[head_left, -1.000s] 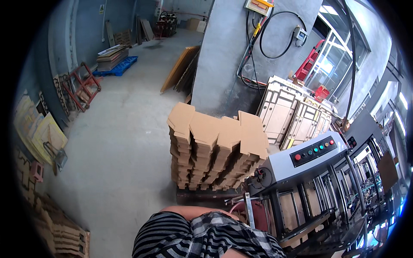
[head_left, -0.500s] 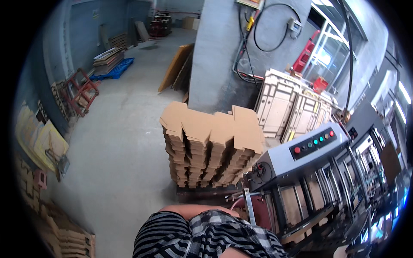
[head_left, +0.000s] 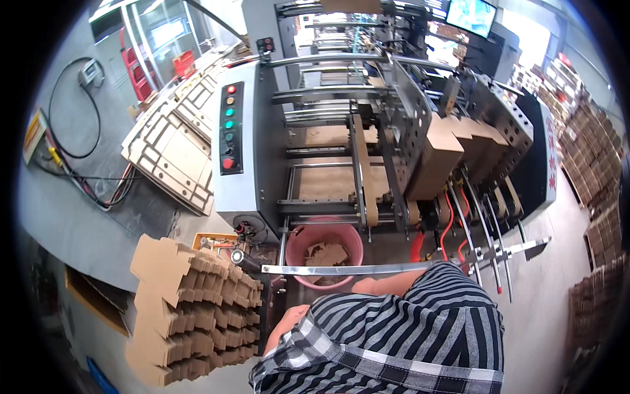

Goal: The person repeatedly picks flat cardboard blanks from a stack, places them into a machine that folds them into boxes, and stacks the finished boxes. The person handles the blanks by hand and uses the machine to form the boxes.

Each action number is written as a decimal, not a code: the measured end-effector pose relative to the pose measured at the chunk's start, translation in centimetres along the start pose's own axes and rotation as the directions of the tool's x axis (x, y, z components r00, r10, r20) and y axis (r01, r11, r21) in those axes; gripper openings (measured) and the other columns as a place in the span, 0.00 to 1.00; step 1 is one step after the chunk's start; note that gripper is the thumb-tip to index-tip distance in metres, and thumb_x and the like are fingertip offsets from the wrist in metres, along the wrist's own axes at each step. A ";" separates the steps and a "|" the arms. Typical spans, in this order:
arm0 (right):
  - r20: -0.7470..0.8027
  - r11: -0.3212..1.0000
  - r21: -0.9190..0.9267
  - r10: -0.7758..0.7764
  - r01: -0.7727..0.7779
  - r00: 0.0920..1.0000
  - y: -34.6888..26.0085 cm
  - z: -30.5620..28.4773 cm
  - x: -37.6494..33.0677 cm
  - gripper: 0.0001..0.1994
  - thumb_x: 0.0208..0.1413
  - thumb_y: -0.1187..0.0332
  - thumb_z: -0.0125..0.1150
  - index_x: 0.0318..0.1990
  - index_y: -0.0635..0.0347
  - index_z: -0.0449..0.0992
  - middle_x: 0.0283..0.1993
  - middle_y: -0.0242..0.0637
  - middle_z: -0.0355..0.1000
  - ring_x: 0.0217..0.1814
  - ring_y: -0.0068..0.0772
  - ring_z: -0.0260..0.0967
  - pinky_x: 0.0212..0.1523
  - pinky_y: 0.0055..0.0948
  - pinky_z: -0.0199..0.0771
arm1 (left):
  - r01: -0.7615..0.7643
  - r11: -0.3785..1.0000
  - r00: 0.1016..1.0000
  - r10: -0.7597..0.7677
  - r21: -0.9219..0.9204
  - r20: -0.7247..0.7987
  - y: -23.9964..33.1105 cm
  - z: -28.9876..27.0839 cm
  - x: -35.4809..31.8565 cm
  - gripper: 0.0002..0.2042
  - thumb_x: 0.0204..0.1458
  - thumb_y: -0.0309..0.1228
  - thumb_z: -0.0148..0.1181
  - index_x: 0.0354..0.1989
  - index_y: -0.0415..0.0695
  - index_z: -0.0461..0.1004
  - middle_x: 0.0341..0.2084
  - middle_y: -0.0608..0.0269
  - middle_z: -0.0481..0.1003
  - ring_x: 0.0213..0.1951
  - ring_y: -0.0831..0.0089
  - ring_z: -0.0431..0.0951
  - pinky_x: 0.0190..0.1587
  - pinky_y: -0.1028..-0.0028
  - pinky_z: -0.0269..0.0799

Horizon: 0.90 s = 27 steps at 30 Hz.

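Observation:
Bare skin of my left arm (head_left: 286, 326) shows beside the striped and checked clothing, close to a tall stack of flat die-cut cardboard blanks (head_left: 154, 308) at the lower left. More bare skin, apparently my right arm (head_left: 384, 285), lies across the front of my body near a long metal bar (head_left: 341, 269). The fingers of both hands are hidden, so I cannot tell what either holds. Ahead, a grey machine (head_left: 246, 190) carries a batch of brown cardboard blanks (head_left: 436, 161) standing between perforated metal plates on its right side.
A pink tub (head_left: 357, 253) with cardboard scraps stands under the bar. A button panel (head_left: 231, 128) faces me. Patterned wooden boards (head_left: 170, 148) lean at the left, and red hoses (head_left: 448, 223) hang below the feeder. Stacked cardboard (head_left: 594, 148) lines the far right.
My view has swung to the right, toward the machine. The cardboard stack has shifted from the middle to the lower left, and the feeder with its blanks has come into view.

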State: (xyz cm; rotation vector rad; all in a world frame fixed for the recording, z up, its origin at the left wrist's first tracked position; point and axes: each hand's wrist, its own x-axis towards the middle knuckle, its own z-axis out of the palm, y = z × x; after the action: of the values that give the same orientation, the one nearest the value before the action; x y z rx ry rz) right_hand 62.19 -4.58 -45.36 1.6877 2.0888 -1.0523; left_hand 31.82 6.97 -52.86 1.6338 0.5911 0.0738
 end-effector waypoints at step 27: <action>-0.559 0.517 0.778 0.310 0.357 0.769 -3.1 -20.3 -13.4 0.07 0.52 0.70 0.64 0.33 0.66 0.79 0.25 0.29 0.74 0.28 0.17 0.69 0.29 0.23 0.71 | -0.036 0.998 0.958 0.052 0.060 -0.281 16.6 -3.0 -1.1 0.17 0.59 0.40 0.55 0.45 0.37 0.77 0.40 0.62 0.79 0.43 0.74 0.76 0.48 0.72 0.70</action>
State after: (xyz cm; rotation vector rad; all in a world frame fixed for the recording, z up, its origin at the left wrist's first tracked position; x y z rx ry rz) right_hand 68.03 -1.14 -21.74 2.8646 2.0128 -2.0029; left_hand 35.22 8.71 -36.36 1.7029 0.7804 0.3314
